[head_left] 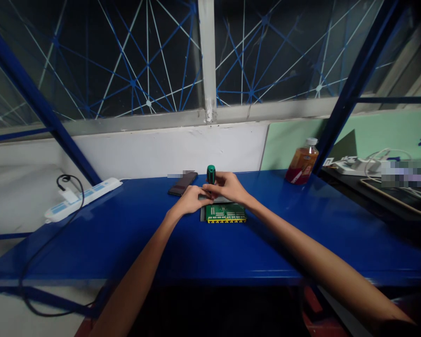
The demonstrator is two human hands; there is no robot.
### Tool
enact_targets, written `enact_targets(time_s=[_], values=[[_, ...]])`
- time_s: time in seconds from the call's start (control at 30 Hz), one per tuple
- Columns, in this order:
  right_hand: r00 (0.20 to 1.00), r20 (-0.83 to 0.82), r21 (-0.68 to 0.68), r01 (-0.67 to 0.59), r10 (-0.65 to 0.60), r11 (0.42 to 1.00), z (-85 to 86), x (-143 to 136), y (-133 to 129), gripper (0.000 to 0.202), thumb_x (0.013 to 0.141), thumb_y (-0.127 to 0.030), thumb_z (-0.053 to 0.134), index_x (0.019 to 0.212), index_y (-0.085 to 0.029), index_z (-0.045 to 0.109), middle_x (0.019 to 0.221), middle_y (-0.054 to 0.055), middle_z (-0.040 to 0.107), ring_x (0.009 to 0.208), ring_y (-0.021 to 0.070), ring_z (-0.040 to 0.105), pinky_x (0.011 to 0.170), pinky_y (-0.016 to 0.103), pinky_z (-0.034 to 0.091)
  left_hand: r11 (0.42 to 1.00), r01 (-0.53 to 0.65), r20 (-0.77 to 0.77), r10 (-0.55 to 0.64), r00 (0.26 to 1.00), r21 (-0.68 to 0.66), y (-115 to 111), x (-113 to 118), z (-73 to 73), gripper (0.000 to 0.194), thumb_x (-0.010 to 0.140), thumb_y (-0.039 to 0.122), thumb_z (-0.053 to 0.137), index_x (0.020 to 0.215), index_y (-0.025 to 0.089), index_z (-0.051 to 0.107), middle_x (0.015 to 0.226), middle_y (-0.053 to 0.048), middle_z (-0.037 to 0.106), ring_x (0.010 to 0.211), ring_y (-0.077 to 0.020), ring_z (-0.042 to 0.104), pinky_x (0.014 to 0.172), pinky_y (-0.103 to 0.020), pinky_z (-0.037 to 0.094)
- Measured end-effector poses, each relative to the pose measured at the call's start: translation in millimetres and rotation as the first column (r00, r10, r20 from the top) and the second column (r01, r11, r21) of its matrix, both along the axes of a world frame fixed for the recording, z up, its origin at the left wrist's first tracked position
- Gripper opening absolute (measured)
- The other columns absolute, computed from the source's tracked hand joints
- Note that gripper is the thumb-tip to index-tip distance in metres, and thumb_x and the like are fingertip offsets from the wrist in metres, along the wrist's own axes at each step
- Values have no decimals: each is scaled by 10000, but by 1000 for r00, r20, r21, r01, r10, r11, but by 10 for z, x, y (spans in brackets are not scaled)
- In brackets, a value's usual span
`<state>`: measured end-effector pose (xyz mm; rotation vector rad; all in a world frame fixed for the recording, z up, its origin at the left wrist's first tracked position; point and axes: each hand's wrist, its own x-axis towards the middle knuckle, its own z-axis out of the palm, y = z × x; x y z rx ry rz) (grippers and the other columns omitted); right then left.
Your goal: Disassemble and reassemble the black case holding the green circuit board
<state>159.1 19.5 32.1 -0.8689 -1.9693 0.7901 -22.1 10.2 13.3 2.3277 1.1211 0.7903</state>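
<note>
A green-handled screwdriver stands upright over the far left part of a green circuit board. My right hand is closed round the lower part of its handle. Along the board's near edge runs a row of yellow-trimmed connectors. Beneath the board a grey metal plate shows at the left side. My left hand comes in from the left, its fingertips pinched together close to the screwdriver's shaft. What those fingers hold is hidden, and so is the screwdriver's tip.
A dark phone lies behind my left hand on the blue table. At the left is a white power strip with a black cable. A drink bottle stands at the back right, near a blue frame post.
</note>
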Motion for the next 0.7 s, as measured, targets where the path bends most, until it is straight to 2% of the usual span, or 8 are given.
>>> enact_targets(time_s=[0.2,0.33,0.53,0.7], values=[[999,-33,-31,-9,8,999,-1,-13,-9,310,762,-476,631,823,-172,630,604,11,616,581,152,584,543,288,422,1000,-18,-7,18,1000,2,-1,5,-2,148,748,265,671,828,168,750,878,-72,745,852,-218,676,787,-293,471],[996,-75,-85,-55,48,995,15,-14,-27,298,758,-468,633,789,-173,609,596,13,622,566,154,599,544,290,448,1000,26,-5,-26,1000,-11,-9,5,-2,175,773,247,639,887,164,742,931,-82,738,897,-216,669,820,-303,468],[1000,-23,-19,2,-3,1000,25,-5,-17,300,755,-473,634,759,-174,614,606,16,621,587,156,585,544,295,421,1000,4,-7,-4,1000,-21,-9,15,-2,179,784,258,629,881,162,745,913,-78,743,885,-221,672,817,-305,470],[999,-31,-45,-13,12,999,12,-8,-13,305,763,-479,626,779,-175,604,600,12,618,578,152,582,542,292,421,1000,-10,-9,10,1000,3,-8,18,-1,168,762,272,660,854,163,749,895,-78,745,858,-216,677,794,-293,476]])
